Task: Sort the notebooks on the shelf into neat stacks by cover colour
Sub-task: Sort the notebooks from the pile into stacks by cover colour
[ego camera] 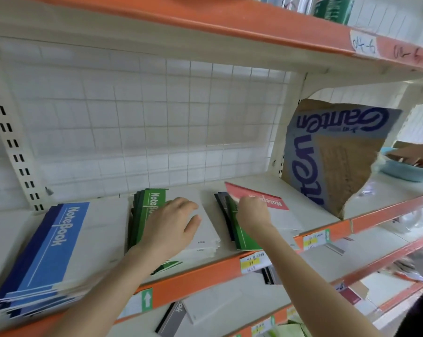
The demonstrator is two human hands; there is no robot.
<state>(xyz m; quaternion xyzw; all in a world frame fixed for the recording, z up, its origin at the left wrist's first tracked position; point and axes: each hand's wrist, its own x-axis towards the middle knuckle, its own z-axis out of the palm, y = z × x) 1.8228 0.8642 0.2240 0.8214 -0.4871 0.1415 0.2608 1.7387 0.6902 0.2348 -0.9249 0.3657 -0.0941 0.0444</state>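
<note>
**Three piles on the shelf, one red cover lifted**

Three piles of thin, flat, card-covered notebooks lie side by side on the shelf [195,276], a pale board with an orange front lip. At your far left the blue stack [59,244] is slightly fanned. Each cover has a blue band with white lettering beside a pale panel, and the front corners overhang the lip. Next to it the green stack [152,205] sits a little ragged, its spines stepped at the left. Your left hand [171,224] rests on the pale half of its top cover, fingers straight and spread, thumb out wide, holding nothing.

Just right of that is a mixed pile. Your right hand [253,210] has its fingers curled tight on the near edge of the red notebook [244,190], which is tilted up off the pile with its far corner raised. Under it show a green notebook [244,237] and, at the pile's left edge, a dark notebook [221,203].

Behind everything stands a white wire grid [157,117] of square cells. To the right a torn cardboard box [339,166] with big blue letters stands on the same shelf, its edge ragged. A yellow price label [251,262] is stuck to the orange lip. At the far right another person's hand [409,155] touches a light-blue thing [400,171]; what that is cannot be told.
</note>
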